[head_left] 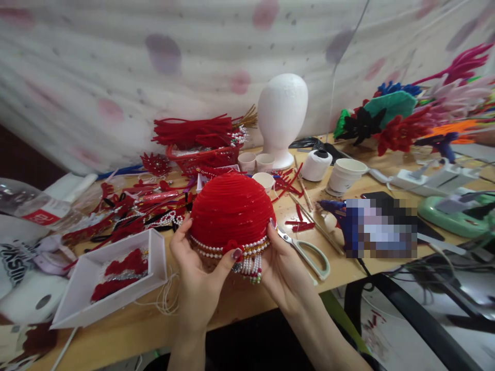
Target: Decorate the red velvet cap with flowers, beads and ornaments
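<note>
A domed red headpiece is held up over the table's front edge. Rows of white beads and a gold band run round its lower rim, and bead strands hang from the rim towards me. My left hand grips its left side, with the thumb pressed by a small red ornament on the rim. My right hand is closed round the right side near the hanging bead strands. Fingers behind the headpiece are partly hidden. Just right of my right hand lie scissors with pale handles.
A white foam head stands at the back, beside a red basket of red stems. A white tray with red pieces and beads sits at left. Blue glue gun, paper cup and thread spool are at right.
</note>
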{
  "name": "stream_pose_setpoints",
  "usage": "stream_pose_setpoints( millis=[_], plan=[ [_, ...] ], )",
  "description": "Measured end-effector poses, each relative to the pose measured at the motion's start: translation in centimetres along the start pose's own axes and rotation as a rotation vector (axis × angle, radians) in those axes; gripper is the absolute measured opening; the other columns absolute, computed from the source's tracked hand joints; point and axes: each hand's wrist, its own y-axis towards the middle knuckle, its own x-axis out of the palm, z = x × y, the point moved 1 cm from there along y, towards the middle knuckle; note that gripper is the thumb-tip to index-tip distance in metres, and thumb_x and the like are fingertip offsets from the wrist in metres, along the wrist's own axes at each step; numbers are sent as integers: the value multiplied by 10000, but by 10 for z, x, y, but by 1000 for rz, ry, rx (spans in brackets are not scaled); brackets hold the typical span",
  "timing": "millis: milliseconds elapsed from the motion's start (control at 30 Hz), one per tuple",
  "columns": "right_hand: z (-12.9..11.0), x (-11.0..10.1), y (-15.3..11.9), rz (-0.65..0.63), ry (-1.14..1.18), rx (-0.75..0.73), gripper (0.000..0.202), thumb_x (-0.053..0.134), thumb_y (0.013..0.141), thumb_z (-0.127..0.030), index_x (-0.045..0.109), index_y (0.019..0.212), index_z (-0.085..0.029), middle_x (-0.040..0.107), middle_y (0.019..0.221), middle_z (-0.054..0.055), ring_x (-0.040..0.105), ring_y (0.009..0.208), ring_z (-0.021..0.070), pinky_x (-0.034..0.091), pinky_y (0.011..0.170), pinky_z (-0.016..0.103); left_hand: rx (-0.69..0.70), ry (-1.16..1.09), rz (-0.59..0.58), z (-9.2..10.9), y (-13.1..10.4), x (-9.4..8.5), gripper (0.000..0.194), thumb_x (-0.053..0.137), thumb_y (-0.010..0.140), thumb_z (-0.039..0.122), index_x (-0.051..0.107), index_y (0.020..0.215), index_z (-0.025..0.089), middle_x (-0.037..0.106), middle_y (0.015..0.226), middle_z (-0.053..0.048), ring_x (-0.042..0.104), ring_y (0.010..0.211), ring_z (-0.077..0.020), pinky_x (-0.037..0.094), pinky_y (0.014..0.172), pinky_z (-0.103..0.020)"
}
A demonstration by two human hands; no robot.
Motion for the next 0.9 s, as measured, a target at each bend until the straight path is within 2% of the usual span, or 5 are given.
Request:
stream_pose_setpoints(
  millis=[167, 333, 500, 633, 900],
  plan=[
    [-4, -5, 6, -3, -16, -33, 261, 524, 968, -250, 661, 1184, -198, 734, 1120, 68, 672, 1085, 208, 515, 1017, 422, 33, 67, 1, -4, 0, 6, 767, 819, 701, 240, 341, 1301, 265, 372, 1474, -137, 425, 1359, -271, 363, 1123, -480],
    [-4, -5, 6, -6, -4, -18, 259, 483, 990, -268, 676, 1144, -189, 731, 1130, 69, 660, 1106, 206, 503, 1032, 428, 164, 263, 163, 6, -8, 4, 868, 876, 626, 281, 358, 1322, 250, 294, 1527, -118, 198, 1475, -270, 109, 1223, -486],
    [-2, -9, 7, 0, -23, -42, 249, 533, 963, -291, 668, 1153, -205, 722, 1151, 68, 642, 1138, 212, 499, 1034, 437, 285, 394, 277, 22, -27, -1, 175, 558, 935, 233, 680, 1057, 264, 605, 1286, -33, 403, 1368, -260, 184, 1200, -527],
    [-3, -10, 7, -36, -31, -40, 287, 529, 967, -338, 651, 1196, -213, 707, 1187, 72, 635, 1151, 224, 497, 1033, 455, 545, 635, 272, 16, -35, -4, 285, 711, 815, 149, 758, 996, 364, 658, 1211, 1, 372, 1360, -317, 184, 1170, -577],
    [0, -5, 4, -13, -4, -32, 325, 408, 1019, -291, 674, 1171, -182, 724, 1150, 72, 624, 1167, 206, 473, 1065, 440, 539, 721, 181, -8, -34, -2, 465, 770, 740, 133, 723, 1093, 433, 587, 1365, 25, 317, 1370, -354, 178, 1129, -624]
  ],
)
